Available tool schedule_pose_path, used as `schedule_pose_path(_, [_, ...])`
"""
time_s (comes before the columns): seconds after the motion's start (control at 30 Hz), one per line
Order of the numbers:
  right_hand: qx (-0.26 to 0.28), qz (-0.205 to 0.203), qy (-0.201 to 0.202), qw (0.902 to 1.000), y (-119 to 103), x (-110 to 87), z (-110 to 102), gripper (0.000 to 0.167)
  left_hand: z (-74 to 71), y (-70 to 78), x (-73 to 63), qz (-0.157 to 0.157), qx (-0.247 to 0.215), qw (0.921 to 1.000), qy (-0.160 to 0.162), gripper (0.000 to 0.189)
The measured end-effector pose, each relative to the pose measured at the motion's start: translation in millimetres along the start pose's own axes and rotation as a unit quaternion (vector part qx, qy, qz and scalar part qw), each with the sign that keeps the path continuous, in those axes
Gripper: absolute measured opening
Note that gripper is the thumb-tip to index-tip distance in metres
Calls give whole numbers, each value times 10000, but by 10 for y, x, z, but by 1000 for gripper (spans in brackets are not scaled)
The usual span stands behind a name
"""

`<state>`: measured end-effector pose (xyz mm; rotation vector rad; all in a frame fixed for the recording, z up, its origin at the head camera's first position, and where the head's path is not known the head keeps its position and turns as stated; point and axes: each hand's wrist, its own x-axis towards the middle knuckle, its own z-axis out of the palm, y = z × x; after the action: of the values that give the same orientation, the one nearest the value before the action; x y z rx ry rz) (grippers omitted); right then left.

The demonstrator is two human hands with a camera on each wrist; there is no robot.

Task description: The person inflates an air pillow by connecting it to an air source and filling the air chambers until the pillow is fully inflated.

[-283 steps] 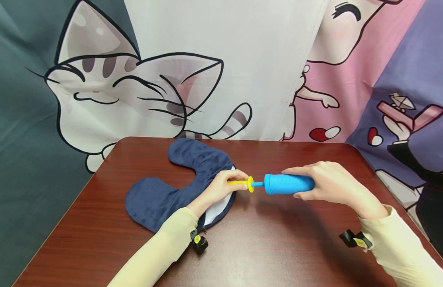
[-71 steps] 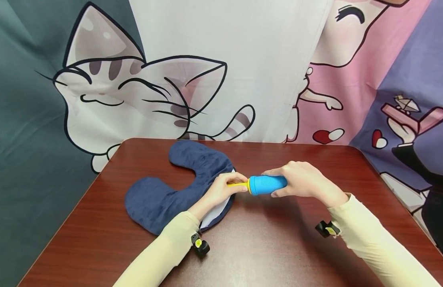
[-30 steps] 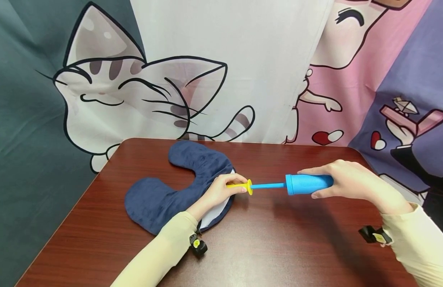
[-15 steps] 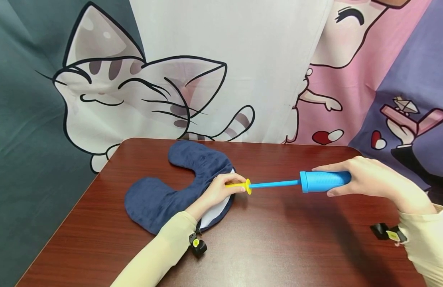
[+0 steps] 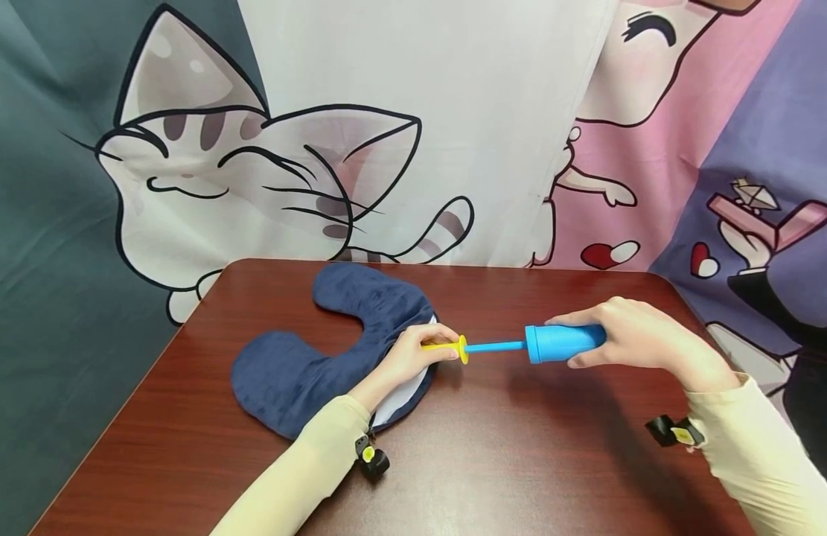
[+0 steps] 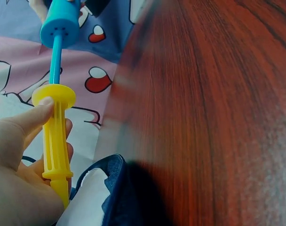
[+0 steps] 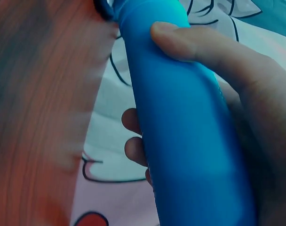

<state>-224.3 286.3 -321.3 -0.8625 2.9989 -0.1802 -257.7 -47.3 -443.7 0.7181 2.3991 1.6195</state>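
Observation:
A blue and yellow hand pump point(image 5: 563, 344) is held level over the table between both hands. My left hand point(image 5: 412, 351) grips its ribbed yellow end point(image 6: 56, 141), thumb against the flange in the left wrist view. My right hand point(image 5: 637, 336) wraps round the blue barrel point(image 7: 180, 122), and the fingertips show on its far side in the right wrist view. A stretch of thin blue rod point(image 5: 495, 347) shows between barrel and flange. Under the left hand lies a navy U-shaped neck pillow point(image 5: 272, 380), with white lining point(image 5: 401, 396) along its outer edge. The yellow tip's contact with the pillow cannot be told.
The brown wooden table point(image 5: 493, 461) carries the pillow on its left half. Behind it hangs a printed cloth point(image 5: 507, 112) with cartoon figures. Small black cameras are strapped at both sleeves.
Over the last half second my right hand has slid the barrel left toward my left hand, so less rod shows. The left hand and the pillow have stayed in place.

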Motion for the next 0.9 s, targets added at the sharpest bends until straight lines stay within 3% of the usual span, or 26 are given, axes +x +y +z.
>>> schedule_pose_path(0.33, [79,-221,-142,9996,-187,243,176,61,2,1,-5,-87,44,9999,25,23])
schedule_pose_path(0.9, [-183,-533,-91,9984,-521,590,394,55,29,-3,17,27,168,9998,54,23])
